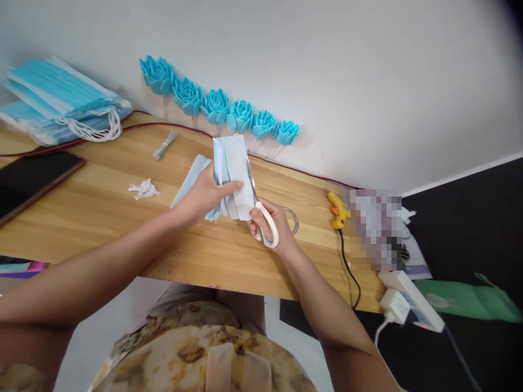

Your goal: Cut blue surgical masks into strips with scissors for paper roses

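Observation:
My left hand (208,188) grips a light blue and white face mask (235,163), thumb on its front, holding it upright above the table. White-handled scissors (267,223) are in my right hand (280,223), fingers through the loops. Their blade runs along the mask's right edge. Whether the blades are closed on the fabric I cannot tell. Under my left hand lies another blue mask piece (190,177), partly hidden. A roll of tape (295,220) rests just beyond my right hand.
Several blue flowers (216,106) on sticks lean against the wall. At left are stacked masks (61,92), a phone (32,179), white scraps (144,189) and bundled ties (164,144). A yellow glue gun (338,209) and a power strip (412,302) are at right.

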`<state>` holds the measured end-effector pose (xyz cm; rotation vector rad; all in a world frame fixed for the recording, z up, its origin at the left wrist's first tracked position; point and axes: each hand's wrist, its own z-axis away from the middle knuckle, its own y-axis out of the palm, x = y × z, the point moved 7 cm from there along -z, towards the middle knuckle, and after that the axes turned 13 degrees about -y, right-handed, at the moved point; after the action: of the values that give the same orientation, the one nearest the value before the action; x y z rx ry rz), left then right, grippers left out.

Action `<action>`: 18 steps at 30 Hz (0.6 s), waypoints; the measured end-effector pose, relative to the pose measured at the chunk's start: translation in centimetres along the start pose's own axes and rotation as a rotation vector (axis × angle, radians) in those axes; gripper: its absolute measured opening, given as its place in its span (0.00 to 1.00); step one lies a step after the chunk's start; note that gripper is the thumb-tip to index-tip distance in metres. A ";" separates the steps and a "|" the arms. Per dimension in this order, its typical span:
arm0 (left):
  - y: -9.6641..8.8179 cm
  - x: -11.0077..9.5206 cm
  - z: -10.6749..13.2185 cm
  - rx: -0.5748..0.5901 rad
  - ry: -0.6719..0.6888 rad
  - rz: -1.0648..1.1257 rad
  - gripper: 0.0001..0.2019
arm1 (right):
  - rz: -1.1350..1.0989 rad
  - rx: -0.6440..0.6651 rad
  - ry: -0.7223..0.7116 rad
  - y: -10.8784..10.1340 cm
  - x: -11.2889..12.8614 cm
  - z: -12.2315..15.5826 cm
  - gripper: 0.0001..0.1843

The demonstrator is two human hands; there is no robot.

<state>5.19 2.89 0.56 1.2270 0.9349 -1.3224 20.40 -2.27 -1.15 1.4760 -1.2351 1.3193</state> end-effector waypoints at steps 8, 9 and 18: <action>-0.3 0.0 -0.1 -0.009 -0.002 0.111 0.24 | 0.033 -0.009 0.020 0.0 0.0 0.0 0.24; -0.4 -0.1 -0.1 -0.005 -0.001 0.133 0.24 | 0.035 -0.010 0.015 0.0 0.0 0.0 0.24; -0.1 -0.9 0.2 0.043 0.029 0.203 0.23 | 0.121 0.084 -0.039 0.3 1.3 0.0 0.38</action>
<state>5.00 2.91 1.47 1.3407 0.7835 -1.1719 20.06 -2.56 0.16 1.5121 -1.3253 1.4442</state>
